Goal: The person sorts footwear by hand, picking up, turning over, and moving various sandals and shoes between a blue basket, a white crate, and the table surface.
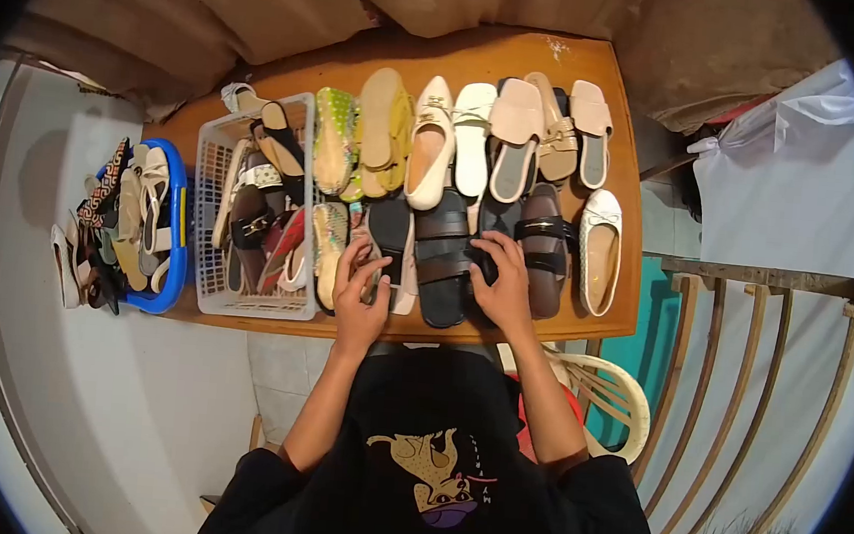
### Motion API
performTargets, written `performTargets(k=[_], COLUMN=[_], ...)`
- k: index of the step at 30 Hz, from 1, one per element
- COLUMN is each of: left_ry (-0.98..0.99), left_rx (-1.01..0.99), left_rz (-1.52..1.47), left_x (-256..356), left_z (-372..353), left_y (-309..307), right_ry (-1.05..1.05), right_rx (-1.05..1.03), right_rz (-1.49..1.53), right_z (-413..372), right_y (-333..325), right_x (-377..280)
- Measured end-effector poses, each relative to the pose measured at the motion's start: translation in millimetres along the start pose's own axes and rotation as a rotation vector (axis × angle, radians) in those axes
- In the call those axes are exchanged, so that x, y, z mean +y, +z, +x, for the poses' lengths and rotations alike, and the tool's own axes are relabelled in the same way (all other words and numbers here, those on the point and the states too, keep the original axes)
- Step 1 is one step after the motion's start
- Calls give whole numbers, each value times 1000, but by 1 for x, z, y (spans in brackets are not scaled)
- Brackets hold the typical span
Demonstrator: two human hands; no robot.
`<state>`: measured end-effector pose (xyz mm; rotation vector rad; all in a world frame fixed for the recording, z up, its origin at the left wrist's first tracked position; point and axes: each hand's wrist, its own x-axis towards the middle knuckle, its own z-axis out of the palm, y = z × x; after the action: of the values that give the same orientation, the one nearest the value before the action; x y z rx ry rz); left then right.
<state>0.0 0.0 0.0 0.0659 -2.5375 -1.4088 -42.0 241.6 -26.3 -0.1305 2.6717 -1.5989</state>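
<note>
My left hand rests at the front of the row, fingers spread, touching a black-soled shoe that lies with a pale pink one. My right hand is over a dark slide sandal, its thumb and fingers apart. Between my hands lies a black two-strap slide sandal. Just right of my right hand is a brown sandal with a black strap and gold buckle. My fingers partly cover the shoes beneath them, and no shoe is lifted.
Behind, a second row includes a cream pointed flat and pink slides on the wooden table. A white flat sits at right. To the left are a clear plastic basket and blue basket, both holding shoes.
</note>
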Motion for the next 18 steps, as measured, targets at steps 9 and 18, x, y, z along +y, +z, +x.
performTargets(k=[9,18], left_ry=[72,-95], left_rx=[86,-8], left_rz=[43,36], left_x=[-107,-198], left_z=[-14,-12], left_y=[-142,-224], right_ry=[-93,-136], right_rx=[102,38], right_rz=[-34,4], right_z=[-12,-32], right_y=[121,258], right_x=[-77,-156])
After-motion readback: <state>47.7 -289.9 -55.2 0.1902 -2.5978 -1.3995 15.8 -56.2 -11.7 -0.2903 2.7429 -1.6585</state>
